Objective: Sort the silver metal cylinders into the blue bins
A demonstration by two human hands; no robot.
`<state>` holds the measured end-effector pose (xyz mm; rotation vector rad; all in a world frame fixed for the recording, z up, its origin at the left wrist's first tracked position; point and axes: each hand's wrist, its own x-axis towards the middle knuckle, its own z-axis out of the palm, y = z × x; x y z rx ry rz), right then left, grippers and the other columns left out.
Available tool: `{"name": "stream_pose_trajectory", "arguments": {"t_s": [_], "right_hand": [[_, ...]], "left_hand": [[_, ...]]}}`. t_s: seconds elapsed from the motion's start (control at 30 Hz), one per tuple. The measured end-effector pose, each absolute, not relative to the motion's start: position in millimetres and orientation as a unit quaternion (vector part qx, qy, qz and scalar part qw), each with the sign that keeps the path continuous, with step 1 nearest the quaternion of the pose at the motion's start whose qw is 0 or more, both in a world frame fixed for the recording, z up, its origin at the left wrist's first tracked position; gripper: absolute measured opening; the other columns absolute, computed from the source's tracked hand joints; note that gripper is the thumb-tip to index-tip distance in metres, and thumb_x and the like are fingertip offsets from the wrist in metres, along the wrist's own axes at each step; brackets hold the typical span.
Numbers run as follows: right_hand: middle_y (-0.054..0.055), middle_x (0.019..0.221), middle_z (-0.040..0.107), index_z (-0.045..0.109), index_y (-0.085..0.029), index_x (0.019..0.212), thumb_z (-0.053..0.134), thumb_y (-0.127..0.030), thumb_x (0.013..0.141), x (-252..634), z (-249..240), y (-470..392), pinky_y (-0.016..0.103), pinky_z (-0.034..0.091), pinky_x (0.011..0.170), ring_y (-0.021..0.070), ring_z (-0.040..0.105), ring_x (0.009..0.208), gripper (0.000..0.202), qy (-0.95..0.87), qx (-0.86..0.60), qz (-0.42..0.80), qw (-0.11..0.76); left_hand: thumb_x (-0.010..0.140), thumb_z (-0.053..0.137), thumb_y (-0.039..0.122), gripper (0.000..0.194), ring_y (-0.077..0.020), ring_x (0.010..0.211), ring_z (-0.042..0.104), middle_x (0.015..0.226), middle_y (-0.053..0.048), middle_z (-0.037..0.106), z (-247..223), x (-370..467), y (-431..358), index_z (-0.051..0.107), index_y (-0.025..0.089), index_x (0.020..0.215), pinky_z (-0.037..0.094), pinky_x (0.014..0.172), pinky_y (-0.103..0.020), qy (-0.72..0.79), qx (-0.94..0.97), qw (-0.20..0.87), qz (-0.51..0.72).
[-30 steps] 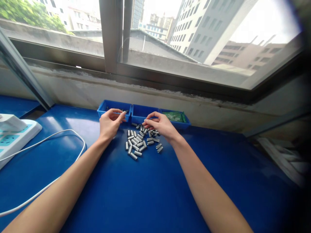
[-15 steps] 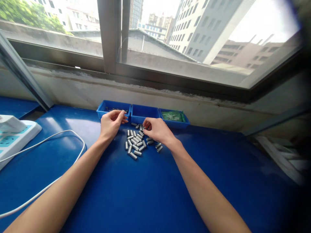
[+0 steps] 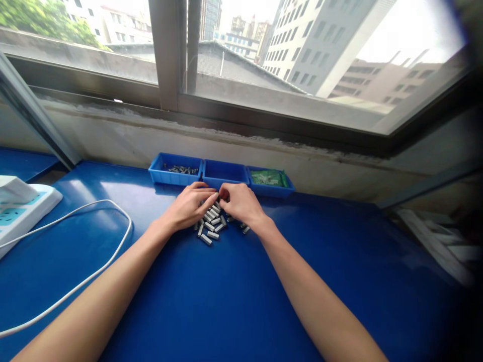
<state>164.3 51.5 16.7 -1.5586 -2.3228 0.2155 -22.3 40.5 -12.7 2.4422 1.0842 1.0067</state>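
My left hand (image 3: 191, 205) and my right hand (image 3: 240, 202) meet over the far side of a pile of metal hex standoffs (image 3: 215, 221) on the blue table. Both hands are closed, thumbs and fingers drawn together, their fingertips nearly touching. What they pinch is too small and too covered to make out. Several standoffs lie loose below the fingers, and a few lie partly hidden under my right hand. Behind my left hand stands a blue bin of small screws (image 3: 183, 170).
A middle blue bin (image 3: 226, 180) and a right bin (image 3: 270, 191) holding green packets (image 3: 268, 177) stand in line with the screw bin, below the window. At left lie a white power strip (image 3: 37, 201) and a looping white cable (image 3: 126, 236).
My left hand has come away from the screw bin, moving right and nearer, to meet my right hand. The right hand stays over the pile, its fingers curled in more.
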Motion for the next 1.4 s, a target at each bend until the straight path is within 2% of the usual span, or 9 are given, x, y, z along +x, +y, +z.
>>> {"name": "stream_pose_trajectory", "arguments": {"t_s": [0.17, 0.3, 0.5, 0.63, 0.7, 0.83, 1.1, 1.23, 1.4], "right_hand": [[0.0, 0.073, 0.071, 0.065, -0.022, 0.079, 0.065, -0.017, 0.068, 171, 15, 59, 0.023, 0.041, 0.06, 0.0161, 0.065, 0.069, 0.012, -0.798, -0.536, 0.152, 0.23], [0.001, 0.069, 0.07, 0.064, -0.019, 0.075, 0.07, -0.022, 0.068, 182, 20, 65, 0.023, 0.045, 0.06, 0.0163, 0.066, 0.067, 0.01, -0.76, -0.506, 0.292, 0.284], [0.0, 0.065, 0.068, 0.062, -0.018, 0.077, 0.08, -0.033, 0.067, 193, 28, 67, 0.024, 0.044, 0.057, 0.0147, 0.062, 0.061, 0.025, -0.687, -0.452, 0.471, 0.32], [0.001, 0.071, 0.071, 0.055, -0.019, 0.076, 0.085, -0.035, 0.064, 192, 28, 65, 0.026, 0.047, 0.065, 0.0151, 0.065, 0.067, 0.035, -0.655, -0.414, 0.535, 0.335], [0.001, 0.074, 0.072, 0.047, -0.02, 0.074, 0.086, -0.035, 0.063, 190, 27, 65, 0.026, 0.047, 0.065, 0.015, 0.066, 0.068, 0.043, -0.641, -0.398, 0.556, 0.347], [0.002, 0.076, 0.073, 0.037, -0.022, 0.074, 0.086, -0.036, 0.065, 189, 24, 66, 0.025, 0.044, 0.063, 0.0138, 0.064, 0.066, 0.051, -0.635, -0.385, 0.57, 0.353], [0.003, 0.081, 0.074, 0.038, -0.022, 0.076, 0.086, -0.039, 0.064, 186, 23, 65, 0.026, 0.047, 0.066, 0.0139, 0.065, 0.069, 0.052, -0.644, -0.378, 0.567, 0.348], [0.004, 0.085, 0.073, 0.045, -0.021, 0.08, 0.081, -0.04, 0.069, 187, 25, 66, 0.027, 0.05, 0.069, 0.0174, 0.07, 0.078, 0.042, -0.654, -0.407, 0.531, 0.352], [0.002, 0.08, 0.071, 0.056, -0.02, 0.082, 0.071, -0.033, 0.078, 190, 23, 70, 0.027, 0.051, 0.071, 0.0171, 0.069, 0.077, 0.02, -0.732, -0.461, 0.371, 0.337]], "left_hand": [[0.105, 0.026, 0.04, 0.053, -0.0233, 0.115, 0.061, 0.108, -0.006, 0.074, -10, -24, 40, 0.074, 0.021, 0.101, 0.045, 0.103, -0.037, 0.389, 0.863, 0.127, 0.295], [0.104, 0.03, 0.044, 0.053, -0.0206, 0.099, 0.069, 0.099, -0.006, 0.075, -3, -27, 36, 0.077, 0.021, 0.094, 0.049, 0.088, -0.029, 0.402, 0.846, 0.15, 0.315], [0.102, 0.037, 0.045, 0.05, -0.0183, 0.083, 0.072, 0.09, -0.004, 0.077, -4, -27, 34, 0.078, 0.021, 0.086, 0.051, 0.077, -0.026, 0.404, 0.825, 0.185, 0.348], [0.096, 0.053, 0.038, 0.031, -0.0203, 0.095, 0.071, 0.105, -0.007, 0.076, -9, -25, 36, 0.075, 0.019, 0.109, 0.052, 0.086, -0.028, 0.407, 0.794, 0.173, 0.417], [0.09, 0.062, 0.032, 0.035, -0.0213, 0.102, 0.07, 0.112, -0.009, 0.074, -10, -24, 36, 0.069, 0.018, 0.121, 0.052, 0.092, -0.03, 0.391, 0.789, 0.159, 0.447], [0.088, 0.064, 0.024, 0.031, -0.021, 0.105, 0.07, 0.115, -0.009, 0.074, -9, -22, 37, 0.071, 0.019, 0.118, 0.053, 0.094, -0.031, 0.345, 0.8, 0.157, 0.464], [0.087, 0.067, 0.024, 0.012, -0.0178, 0.084, 0.073, 0.092, -0.003, 0.078, -6, -20, 37, 0.075, 0.02, 0.094, 0.055, 0.08, -0.027, 0.371, 0.775, 0.207, 0.468], [0.084, 0.069, 0.035, 0.019, -0.02, 0.084, 0.073, 0.092, -0.006, 0.077, -3, -22, 39, 0.074, 0.018, 0.093, 0.057, 0.081, -0.03, 0.419, 0.695, 0.281, 0.512], [0.077, 0.077, 0.042, 0.032, -0.0214, 0.085, 0.074, 0.088, -0.009, 0.076, -4, -33, 50, 0.072, 0.014, 0.092, 0.059, 0.082, -0.032, 0.458, 0.516, 0.325, 0.646]]}}
